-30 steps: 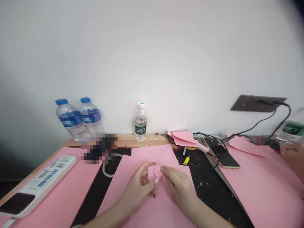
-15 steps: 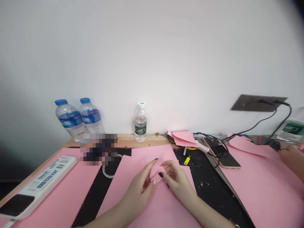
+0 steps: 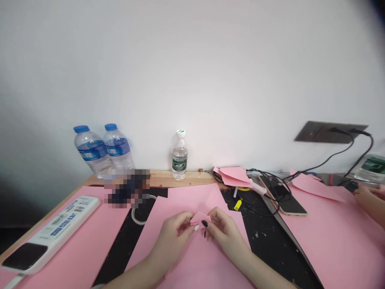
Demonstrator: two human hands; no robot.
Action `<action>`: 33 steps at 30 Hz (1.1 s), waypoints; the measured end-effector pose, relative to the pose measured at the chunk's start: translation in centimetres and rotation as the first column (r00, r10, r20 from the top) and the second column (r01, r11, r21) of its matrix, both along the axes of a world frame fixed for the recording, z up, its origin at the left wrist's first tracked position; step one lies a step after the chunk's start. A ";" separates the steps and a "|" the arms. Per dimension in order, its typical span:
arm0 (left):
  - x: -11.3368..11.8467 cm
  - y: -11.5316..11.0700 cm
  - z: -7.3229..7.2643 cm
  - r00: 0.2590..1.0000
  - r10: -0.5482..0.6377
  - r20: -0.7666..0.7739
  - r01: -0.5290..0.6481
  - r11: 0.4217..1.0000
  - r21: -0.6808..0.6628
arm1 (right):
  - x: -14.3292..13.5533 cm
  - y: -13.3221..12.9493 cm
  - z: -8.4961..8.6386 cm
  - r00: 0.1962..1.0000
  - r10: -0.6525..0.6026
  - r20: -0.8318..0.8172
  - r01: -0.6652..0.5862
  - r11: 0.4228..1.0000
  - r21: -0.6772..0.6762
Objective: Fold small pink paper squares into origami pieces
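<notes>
A small folded piece of pink paper (image 3: 199, 218) is held between my two hands, over the pink sheets (image 3: 192, 196) at the middle of the table. My left hand (image 3: 177, 230) pinches its left side, thumb in front and fingers curled behind. At its right side, my right hand (image 3: 221, 226) grips it, the dark-nailed thumb pressed on the front. The fingers behind the paper are partly hidden.
Bottles stand along the wall, two blue-capped (image 3: 116, 148) and one white-capped (image 3: 179, 158). A white power strip (image 3: 64, 224) lies left. Right are cables, a phone (image 3: 282, 196), folded pink papers (image 3: 234, 176) and another person's hand (image 3: 368, 194).
The folded paper now shows a flatter, pointed shape between my fingers. My left fingers have curled down behind it. The view has shifted slightly.
</notes>
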State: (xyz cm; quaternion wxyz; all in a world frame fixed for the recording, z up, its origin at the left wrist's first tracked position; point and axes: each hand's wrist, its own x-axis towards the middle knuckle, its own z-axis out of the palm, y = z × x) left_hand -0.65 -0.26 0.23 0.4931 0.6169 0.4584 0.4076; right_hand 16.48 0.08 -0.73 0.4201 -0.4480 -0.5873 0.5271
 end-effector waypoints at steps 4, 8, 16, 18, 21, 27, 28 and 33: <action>0.0 0.2 -0.1 1.000 0.008 0.013 -0.008 1.000 0.006 | 0.1 -0.2 0.0 0.994 0.014 0.107 -0.018 0.999 0.038; -0.1 0.4 -0.2 0.999 0.022 -0.033 -0.021 0.999 0.026 | 0.0 -0.3 0.0 0.987 0.028 0.160 -0.037 0.998 0.054; 0.2 0.2 -0.3 0.997 0.018 0.072 -0.011 0.996 -0.093 | 0.0 -0.4 -0.3 0.975 0.039 0.219 -0.056 0.996 0.071; 0.2 0.2 -0.6 0.995 0.015 0.103 0.000 0.990 -0.143 | 0.0 -0.4 -0.3 0.972 0.031 0.233 -0.050 0.996 0.074; 0.3 0.3 -0.9 0.994 0.020 0.108 -0.001 0.985 -0.171 | 0.0 -0.5 -0.3 0.971 0.040 0.234 -0.061 0.995 0.082; 0.3 0.3 -0.6 0.996 -0.028 0.081 0.041 0.985 -0.166 | 0.1 -0.6 -0.3 0.939 0.042 0.342 -0.094 0.986 0.136; 0.3 0.3 -0.6 0.997 -0.048 0.059 0.057 0.986 -0.155 | 0.1 -0.6 -0.4 0.932 0.052 0.360 -0.110 0.984 0.142; 0.2 0.3 -0.8 0.988 -0.115 -0.100 0.109 0.992 -0.070 | 0.3 -0.8 -0.3 0.896 0.092 0.434 -0.194 0.961 0.195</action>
